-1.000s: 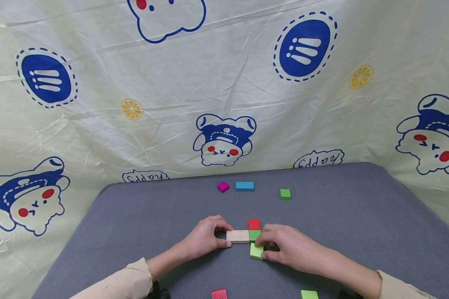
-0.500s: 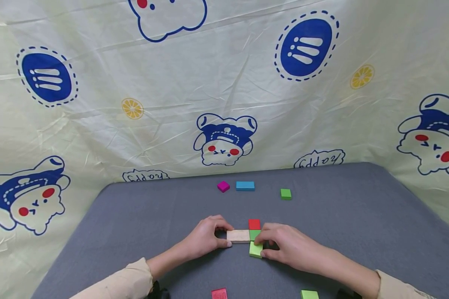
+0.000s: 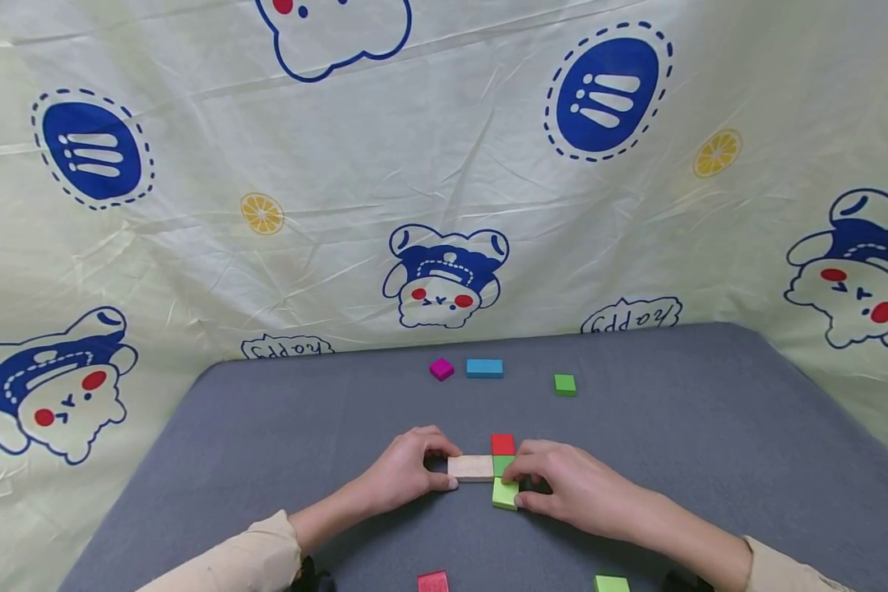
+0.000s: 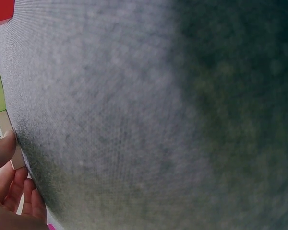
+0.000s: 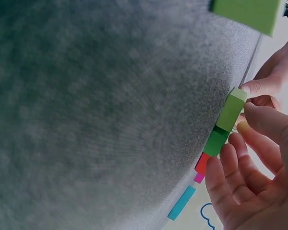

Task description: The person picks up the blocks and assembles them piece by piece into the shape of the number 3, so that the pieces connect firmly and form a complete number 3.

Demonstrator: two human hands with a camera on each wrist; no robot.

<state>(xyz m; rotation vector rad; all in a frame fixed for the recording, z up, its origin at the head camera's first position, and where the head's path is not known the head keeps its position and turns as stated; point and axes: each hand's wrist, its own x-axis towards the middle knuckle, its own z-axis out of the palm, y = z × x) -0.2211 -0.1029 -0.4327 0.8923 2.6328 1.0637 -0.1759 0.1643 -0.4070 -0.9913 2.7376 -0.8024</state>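
Observation:
A plain wooden block (image 3: 470, 469) lies flat on the grey table, its left end pinched between the thumb and finger of my left hand (image 3: 407, 467). Its right end meets a green block (image 3: 501, 466), behind which sits a red block (image 3: 502, 444). On the near side, a light green block (image 3: 505, 494) adjoins the green one. My right hand (image 3: 566, 485) holds that light green block at its right side, thumb at the near corner and index finger at the far edge. In the right wrist view, the light green block (image 5: 232, 110), green block (image 5: 216, 141) and red block (image 5: 202, 164) form a row.
Farther back lie a magenta block (image 3: 441, 369), a blue block (image 3: 484, 368) and another green block (image 3: 565, 385). Near the front are a second red block (image 3: 433, 582) and a second light green block (image 3: 611, 584). A printed curtain (image 3: 326, 271) hangs behind the table (image 3: 303, 411).
The light green block has slid slightly left and away from me, closing up against the green block, with my right hand on it. My left hand has stayed in place.

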